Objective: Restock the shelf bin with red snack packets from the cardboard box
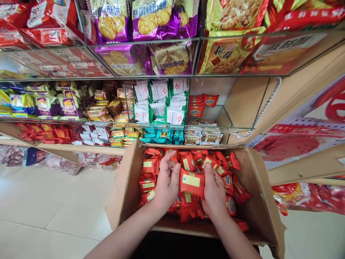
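Between my two hands is a red snack packet (192, 182) with a pale yellow label facing up. My left hand (167, 181) is closed on its left end, thumb along the edge. On the right end, my right hand (215, 189) grips with the thumb on top. Both hands are over an open cardboard box (128, 180) full of similar red packets (148, 166), some label up, some showing a blue-and-gold emblem. What lies under my palms is hidden.
Behind the box, a glass-fronted shelf compartment holds a few red packets (196, 109) beside green-and-white packets (159, 91). Below sit white packets (203, 136). Purple biscuit bags (152, 18) fill the shelf above. A wooden upright (304, 75) stands at right; tiled floor (54, 201) shows left.
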`<state>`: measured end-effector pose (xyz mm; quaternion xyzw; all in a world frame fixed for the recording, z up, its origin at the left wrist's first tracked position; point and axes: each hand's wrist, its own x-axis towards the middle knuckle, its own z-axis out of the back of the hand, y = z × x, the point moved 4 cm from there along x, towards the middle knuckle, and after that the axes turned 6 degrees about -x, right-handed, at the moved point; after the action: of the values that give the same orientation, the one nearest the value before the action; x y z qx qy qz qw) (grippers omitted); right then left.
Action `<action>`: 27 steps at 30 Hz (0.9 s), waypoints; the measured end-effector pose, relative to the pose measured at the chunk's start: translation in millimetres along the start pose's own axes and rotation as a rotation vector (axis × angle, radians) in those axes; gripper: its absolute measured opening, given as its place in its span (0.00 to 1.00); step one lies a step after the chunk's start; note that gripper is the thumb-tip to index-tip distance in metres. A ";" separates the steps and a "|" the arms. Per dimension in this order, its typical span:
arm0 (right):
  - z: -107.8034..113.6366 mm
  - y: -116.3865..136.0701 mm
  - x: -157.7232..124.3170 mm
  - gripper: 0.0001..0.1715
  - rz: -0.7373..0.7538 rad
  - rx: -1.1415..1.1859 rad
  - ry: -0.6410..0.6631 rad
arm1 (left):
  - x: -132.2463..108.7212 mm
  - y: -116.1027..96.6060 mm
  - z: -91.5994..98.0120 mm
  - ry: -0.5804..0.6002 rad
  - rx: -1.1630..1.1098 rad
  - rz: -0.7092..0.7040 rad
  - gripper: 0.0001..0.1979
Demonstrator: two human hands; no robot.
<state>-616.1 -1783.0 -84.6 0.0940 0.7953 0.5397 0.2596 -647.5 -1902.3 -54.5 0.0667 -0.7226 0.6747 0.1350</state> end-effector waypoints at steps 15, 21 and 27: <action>11.7 55.0 -36.3 0.04 1.267 -0.792 0.161 | -12.7 -18.0 -5.3 0.135 -0.647 0.590 0.21; 10.1 31.6 -20.3 0.20 0.347 -0.349 0.224 | -2.9 -21.5 -2.1 0.209 -0.602 0.328 0.26; 3.6 25.0 -17.0 0.24 0.137 -0.121 0.338 | 0.7 -21.8 -7.8 0.156 -0.762 0.413 0.20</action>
<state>-603.0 -1777.4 -57.6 0.0401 0.7855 0.6109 0.0902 -641.4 -1896.2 -33.0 -0.1850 -0.9057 0.3757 0.0662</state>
